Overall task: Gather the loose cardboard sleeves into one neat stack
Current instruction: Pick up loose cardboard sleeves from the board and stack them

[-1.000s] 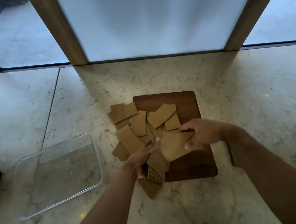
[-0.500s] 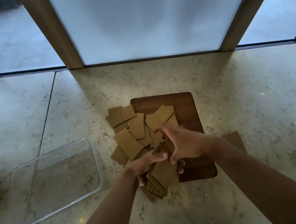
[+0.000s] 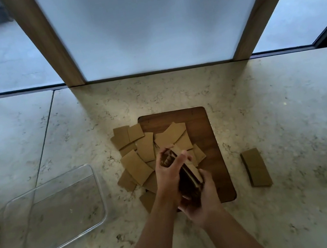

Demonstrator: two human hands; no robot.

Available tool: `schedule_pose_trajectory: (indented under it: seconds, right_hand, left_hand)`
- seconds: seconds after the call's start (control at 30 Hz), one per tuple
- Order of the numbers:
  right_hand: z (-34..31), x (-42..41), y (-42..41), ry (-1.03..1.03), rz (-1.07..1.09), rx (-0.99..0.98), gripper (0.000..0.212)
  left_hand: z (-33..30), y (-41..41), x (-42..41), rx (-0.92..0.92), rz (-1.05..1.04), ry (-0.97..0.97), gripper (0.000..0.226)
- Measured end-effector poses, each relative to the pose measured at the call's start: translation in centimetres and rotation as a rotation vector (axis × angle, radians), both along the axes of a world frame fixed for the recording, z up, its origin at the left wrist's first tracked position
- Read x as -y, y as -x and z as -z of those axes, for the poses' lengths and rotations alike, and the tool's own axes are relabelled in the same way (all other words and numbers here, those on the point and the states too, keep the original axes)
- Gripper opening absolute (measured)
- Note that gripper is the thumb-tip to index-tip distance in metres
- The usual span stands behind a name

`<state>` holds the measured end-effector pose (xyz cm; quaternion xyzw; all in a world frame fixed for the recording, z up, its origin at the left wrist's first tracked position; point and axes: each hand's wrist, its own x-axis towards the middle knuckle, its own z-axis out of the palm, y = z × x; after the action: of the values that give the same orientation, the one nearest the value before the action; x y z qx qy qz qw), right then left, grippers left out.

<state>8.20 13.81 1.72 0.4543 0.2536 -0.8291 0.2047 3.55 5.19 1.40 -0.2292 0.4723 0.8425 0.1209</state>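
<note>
Pale marble-look stone countertop (image 3: 263,108) fills the lower 2/3 of frame; frosted window panels w/ wooden posts run along the top. On it, frame centre: dark brown wooden cutting board w/ rounded corners (image 3: 201,122). Lower left: clear plastic rectangular tray (image 3: 99,198), lying flat, well apart from the board.

Task items: loose tan cardboard sleeves (image 3: 147,148) are scattered flat and overlapping across the board's left half and spilling onto the counter left of it, approx a dozen, can't count exactly. One separate tan cardboard sleeve (image 3: 256,167) lies alone on the counter just right of the board, centre-right of frame.

Step as I read it: mid-gather, squaring up a partial stack. Held bundle of tan cardboard sleeves (image 3: 191,171) is on edge above the board's lower left, between both hands. Left hand (image 3: 170,178) grips it from the left, fingers curled over the far end. Right hand (image 3: 202,201) is closed around the near end from below/right. Bundle is in shadow, so edge alignment is hard to judge.

Next, IMO: tap edges flush, keep one hand clamped on the bundle, free the other to pick from the scatter, nearest first. Lone sleeve on the right needs a separate reach. Most sleeves not yet gathered.

Writing/brands: none readable. Sleeves look plain, no print visible at this res.
</note>
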Motion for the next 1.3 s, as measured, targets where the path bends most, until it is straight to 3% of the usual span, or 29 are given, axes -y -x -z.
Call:
schedule_pose_trajectory:
  seconds: [0.1,0.23,0.33,0.4,0.47,0.53,0.6,0.67,0.8,0.93,1.07,1.2,1.3]
  right_hand:
    - [-0.8,-3.0,0.7,0.115,-0.067,0.012,0.041]
    - [-0.2,-4.7,1.0,0.000,-0.137,-0.115,0.041]
    - [1.5,-6.6,0.8,-0.318,-0.127,-0.355,0.048]
    - [1.8,-8.5,1.1,-0.738,-0.155,-0.477,0.058]
    - [2.7,-10.2,1.0,-1.007,-0.250,-0.640,0.056]
    - [4.0,-11.3,0.8,-1.094,-0.376,-0.796,0.060]
    - [5.8,-11.9,0.5,-1.119,-0.527,-0.844,0.074]
    - [7.7,-12.2,0.1,-1.134,-0.534,-0.830,0.089]
    - [8.7,-10.1,-0.5,-0.953,0.011,-0.702,0.052]
    - [9.7,-8.4,0.5,-1.184,0.219,-0.509,0.010]
    - [10.2,-8.2,-0.1,-1.234,0.293,-0.519,0.017]
    - [10.2,-8.2,-0.9,-1.189,0.208,-0.597,0.027]
    - [10.3,-9.2,-1.0,-1.186,0.114,-0.630,0.022]
  left_hand:
    - [0.3,-0.7,0.6,-0.149,0.155,0.260,0.047]
    - [0.0,-0.5,1.0,-0.261,0.378,0.337,0.067]
    - [0.7,-0.6,1.6,-0.259,0.413,0.274,0.076]
    - [1.5,-0.6,2.2,-0.217,0.341,0.218,0.064]
    - [2.7,-0.5,1.1,-0.216,0.328,0.323,0.054]
    - [3.9,-0.8,-1.2,-0.278,0.284,0.516,0.055]
    - [5.6,-1.9,-3.7,-0.267,0.188,0.603,0.067]
    - [7.6,-2.9,-5.9,-0.295,0.070,0.625,0.070]
    - [9.6,-3.7,-8.7,-0.358,-0.151,0.606,0.046]
    - [10.6,-3.4,-9.7,-0.381,-0.284,0.719,0.016]
    - [11.1,-4.1,-9.5,-0.460,-0.357,0.784,0.026]
    - [11.2,-4.8,-9.1,-0.496,-0.274,0.762,0.020]
    - [11.3,-4.7,-8.8,-0.501,-0.248,0.786,0.019]
